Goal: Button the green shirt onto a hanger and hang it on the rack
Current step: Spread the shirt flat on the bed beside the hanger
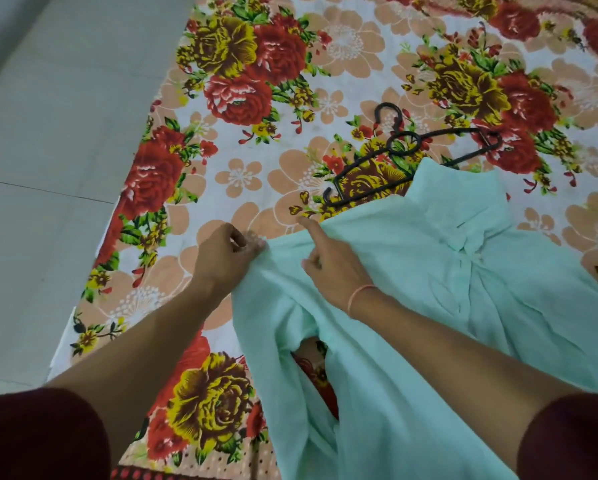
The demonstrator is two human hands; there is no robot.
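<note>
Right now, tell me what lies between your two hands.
In the head view, the edge of the green shirt spans the gap: the left hand pinches it, and the right hand lies on it.

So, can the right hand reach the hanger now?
Probably yes: the hanger lies bare on the sheet just beyond the right hand, only its lower bar tucked under the shirt.

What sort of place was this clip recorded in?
Probably a bedroom at home: a floral bedsheet covers a bed-like surface beside a pale tiled floor, and a green shirt and black hanger lie on it.
</note>
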